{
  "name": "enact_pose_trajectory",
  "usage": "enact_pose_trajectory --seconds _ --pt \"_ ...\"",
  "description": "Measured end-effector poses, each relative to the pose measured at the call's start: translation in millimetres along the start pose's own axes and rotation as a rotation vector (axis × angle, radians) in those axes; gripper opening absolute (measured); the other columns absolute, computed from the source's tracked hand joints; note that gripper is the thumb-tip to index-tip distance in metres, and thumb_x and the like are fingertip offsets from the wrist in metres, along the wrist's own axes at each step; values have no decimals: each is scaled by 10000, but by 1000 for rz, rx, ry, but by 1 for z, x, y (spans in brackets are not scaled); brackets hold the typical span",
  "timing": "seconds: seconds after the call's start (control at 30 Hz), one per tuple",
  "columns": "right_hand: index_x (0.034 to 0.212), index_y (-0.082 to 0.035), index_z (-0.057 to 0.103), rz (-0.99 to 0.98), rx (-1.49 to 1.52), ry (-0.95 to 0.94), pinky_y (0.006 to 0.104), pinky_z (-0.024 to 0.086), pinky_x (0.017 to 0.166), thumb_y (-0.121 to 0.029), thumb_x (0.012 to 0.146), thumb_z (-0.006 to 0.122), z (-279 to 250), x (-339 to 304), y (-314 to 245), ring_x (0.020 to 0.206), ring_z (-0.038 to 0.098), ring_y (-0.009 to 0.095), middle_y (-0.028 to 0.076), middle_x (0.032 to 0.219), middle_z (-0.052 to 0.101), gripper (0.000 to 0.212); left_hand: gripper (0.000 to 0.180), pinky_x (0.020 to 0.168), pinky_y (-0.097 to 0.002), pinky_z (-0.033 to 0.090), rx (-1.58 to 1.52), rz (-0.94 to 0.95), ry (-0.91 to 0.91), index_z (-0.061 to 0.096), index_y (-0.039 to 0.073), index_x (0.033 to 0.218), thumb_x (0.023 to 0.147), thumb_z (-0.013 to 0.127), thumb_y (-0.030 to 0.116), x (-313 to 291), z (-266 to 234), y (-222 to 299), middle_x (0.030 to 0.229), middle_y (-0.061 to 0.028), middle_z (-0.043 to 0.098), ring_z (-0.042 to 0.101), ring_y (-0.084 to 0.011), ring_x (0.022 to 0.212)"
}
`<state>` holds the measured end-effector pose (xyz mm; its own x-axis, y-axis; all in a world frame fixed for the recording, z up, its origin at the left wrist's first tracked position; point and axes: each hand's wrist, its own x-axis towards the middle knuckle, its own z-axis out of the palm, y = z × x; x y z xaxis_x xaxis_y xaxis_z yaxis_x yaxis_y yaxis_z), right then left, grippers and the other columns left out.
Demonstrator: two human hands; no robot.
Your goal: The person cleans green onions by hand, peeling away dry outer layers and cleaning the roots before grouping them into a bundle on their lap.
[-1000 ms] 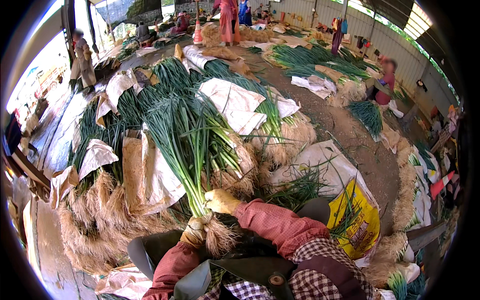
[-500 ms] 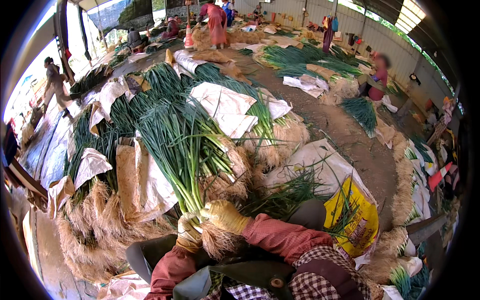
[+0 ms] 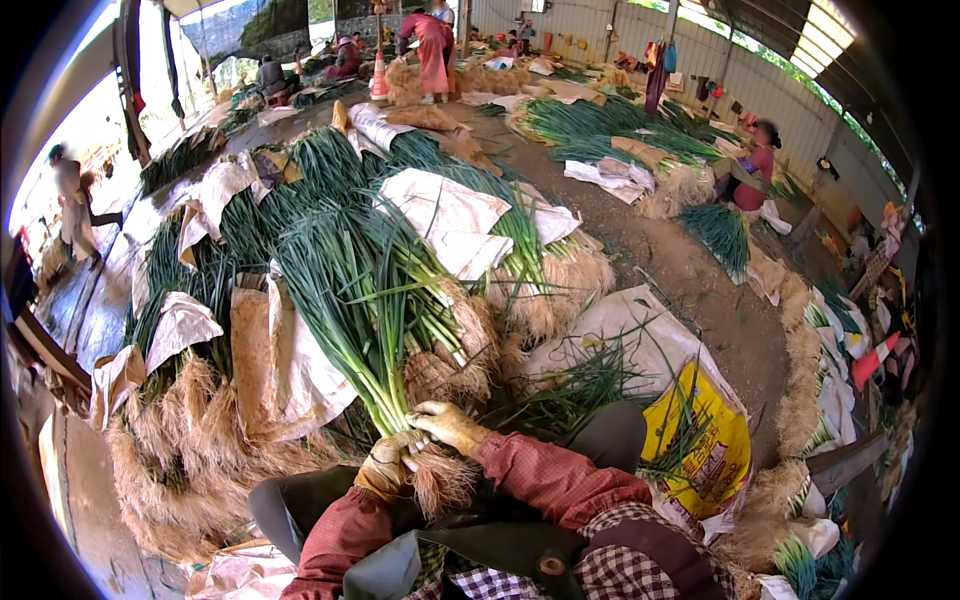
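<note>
A bunch of green onions (image 3: 377,370) with long dark leaves slants up and left from my lap. My left hand (image 3: 386,464) is wrapped round its pale lower stalks, just above the brown roots (image 3: 443,481). On the bunch's right side, my right hand (image 3: 452,427) is closed, its fingertips against the stalks at the root end; just what they pinch is partly hidden. Both hands wear yellowish gloves. Right behind the bunch lies a pile of green onions (image 3: 437,325), roots toward me.
Loose green leaves (image 3: 590,380) lie on a pale sack (image 3: 650,330) to the right, beside a yellow printed sack (image 3: 705,440). More onion heaps, partly covered by white sacking (image 3: 445,215), spread ahead and left. Co-workers sit and stand farther off; one person (image 3: 77,205) walks at far left.
My right hand has loosened its wrap round the stalks and sits slightly lower and to the right. My left hand has shifted a little right. The walking person has moved left.
</note>
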<state>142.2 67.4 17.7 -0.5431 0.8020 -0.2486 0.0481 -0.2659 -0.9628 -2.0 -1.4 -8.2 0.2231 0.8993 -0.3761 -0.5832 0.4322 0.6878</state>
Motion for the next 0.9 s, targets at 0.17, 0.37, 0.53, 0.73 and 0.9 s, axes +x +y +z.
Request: enact_pose_trajectory --seconds 0.17,0.37,0.53,0.73,0.9 --pt "870 -20 621 -320 234 420 259 474 577 -143 781 605 -91 43 27 648 568 144 72 801 631 153 155 525 -252 443 508 237 -243 576 8 744 601 598 -49 -12 2 6 669 -49 533 511 -143 598" --pt "1107 -44 550 -787 -651 228 290 473 675 -225 803 603 1 31 7 756 585 202 78 876 621 358 117 594 -341 510 -462 3 70 527 10 893 776 536 6 -22 26 21 704 -98 571 582 -219 624" --pt "1308 -65 345 -37 -89 -367 176 395 503 -237 916 463 4 24 -2 603 442 42 -38 744 507 444 172 690 -397 506 -443 -11 46 546 -24 935 823 534 106 -24 15 17 822 -152 596 598 -276 749" --pt "1020 -22 555 -27 -149 -445 246 418 791 -298 941 385 1 2 49 863 507 112 34 929 586 333 179 548 -283 484 -194 -5 195 579 -11 890 818 573 153 -11 -12 1 719 -100 586 567 -185 628" --pt "998 -20 586 -252 -498 -213 279 459 705 -180 896 452 -12 -36 44 766 574 167 135 858 615 232 135 348 -213 373 -115 -147 262 614 -7 789 778 626 128 -9 13 9 635 -64 582 501 -137 440"
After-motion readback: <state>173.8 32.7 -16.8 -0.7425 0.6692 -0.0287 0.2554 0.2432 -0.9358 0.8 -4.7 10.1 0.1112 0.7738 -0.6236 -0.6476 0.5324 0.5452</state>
